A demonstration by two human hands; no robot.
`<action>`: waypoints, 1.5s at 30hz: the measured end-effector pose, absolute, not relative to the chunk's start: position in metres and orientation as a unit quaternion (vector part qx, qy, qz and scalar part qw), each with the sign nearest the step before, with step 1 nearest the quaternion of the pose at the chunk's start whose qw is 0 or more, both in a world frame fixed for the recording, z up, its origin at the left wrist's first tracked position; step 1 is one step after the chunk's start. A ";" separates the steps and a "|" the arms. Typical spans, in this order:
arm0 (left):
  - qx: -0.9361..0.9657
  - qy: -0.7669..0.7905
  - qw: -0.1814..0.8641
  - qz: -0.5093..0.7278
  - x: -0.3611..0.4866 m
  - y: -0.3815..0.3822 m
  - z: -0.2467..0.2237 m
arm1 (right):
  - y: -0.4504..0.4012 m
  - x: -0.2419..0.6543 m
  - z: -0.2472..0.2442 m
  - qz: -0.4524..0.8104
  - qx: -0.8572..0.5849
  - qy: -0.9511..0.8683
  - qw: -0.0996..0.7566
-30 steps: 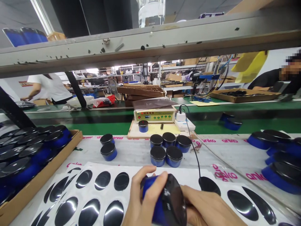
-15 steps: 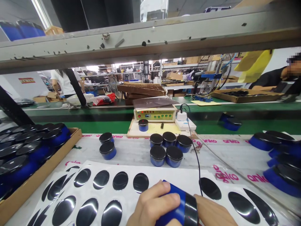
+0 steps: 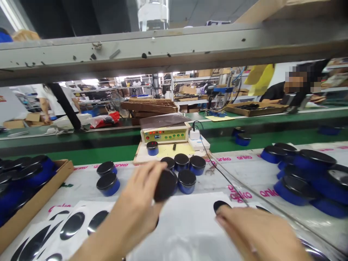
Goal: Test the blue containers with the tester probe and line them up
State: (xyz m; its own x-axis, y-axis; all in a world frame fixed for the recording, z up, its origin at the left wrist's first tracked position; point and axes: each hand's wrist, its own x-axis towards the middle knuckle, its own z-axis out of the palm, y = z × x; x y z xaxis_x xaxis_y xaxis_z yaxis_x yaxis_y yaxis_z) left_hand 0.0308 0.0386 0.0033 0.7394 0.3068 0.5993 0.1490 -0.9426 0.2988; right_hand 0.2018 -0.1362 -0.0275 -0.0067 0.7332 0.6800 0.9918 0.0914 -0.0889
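My left hand (image 3: 140, 197) grips a round blue-and-black piece (image 3: 165, 184), its dark face towards me, beside the middle group of similar pieces (image 3: 187, 180). My right hand (image 3: 239, 221) is over the right part of the white sheet (image 3: 185, 221), its fingertips at a black disc (image 3: 220, 206). Those fingers are bent and blurred, so whether they grip the disc is unclear. More black discs (image 3: 72, 225) lie on white sheets at the left. Two blue pieces (image 3: 108, 184) stand left of my left hand.
A cardboard tray (image 3: 56, 188) of blue pieces is at the left, a pile of them (image 3: 295, 188) at the right. Behind are a control box (image 3: 165, 136) with a cable and a green conveyor (image 3: 119, 150). A shelf beam (image 3: 174, 47) crosses above. People are beyond.
My left hand has moved up and left with the blue piece, now turned dark face towards me. My right hand has come away from it to a disc at the right. The view has swung right.
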 end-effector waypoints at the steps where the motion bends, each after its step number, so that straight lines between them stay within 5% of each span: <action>1: 0.926 0.117 0.126 0.337 0.043 0.044 0.008 | -0.142 0.212 -0.018 -0.247 -0.677 -0.617 0.317; 6: 0.944 -0.022 0.262 0.198 0.121 0.041 -0.005 | -0.140 0.292 0.045 -0.273 -0.843 -0.258 0.384; 9: 0.955 -0.028 0.254 0.150 0.160 0.040 -0.026 | -0.112 0.359 0.065 -0.252 -0.890 -0.188 0.330; 19: 0.934 0.049 0.329 0.129 0.153 0.061 -0.022 | -0.016 0.494 -0.006 -0.021 -0.953 -0.149 0.262; 25: 0.608 0.210 0.743 0.185 0.144 0.059 0.002 | -0.003 0.433 0.041 0.073 -0.854 -0.399 0.327; 29: 0.371 0.119 0.916 0.097 0.140 0.052 0.013 | -0.027 0.330 0.077 0.234 -0.654 -0.618 0.368; 31: 0.336 0.033 0.940 0.040 0.129 0.049 0.016 | -0.047 0.285 0.086 0.265 -0.603 -0.674 0.335; 37: 0.348 0.081 0.925 0.131 0.080 0.038 0.019 | -0.102 0.228 0.065 -0.018 -0.701 -0.637 0.321; 45: 0.421 0.137 0.876 0.192 0.053 0.028 0.010 | -0.106 0.194 0.042 -0.049 -0.653 -0.708 0.264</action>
State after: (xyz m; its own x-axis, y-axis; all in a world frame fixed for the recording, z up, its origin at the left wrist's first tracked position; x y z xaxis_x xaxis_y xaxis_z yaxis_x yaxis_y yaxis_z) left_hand 0.0530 0.0282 0.0098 0.8889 0.4514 -0.0777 -0.2209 0.5710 0.7907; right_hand 0.1941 -0.1059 0.0424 -0.0079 0.8988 0.4383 0.9508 0.1425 -0.2752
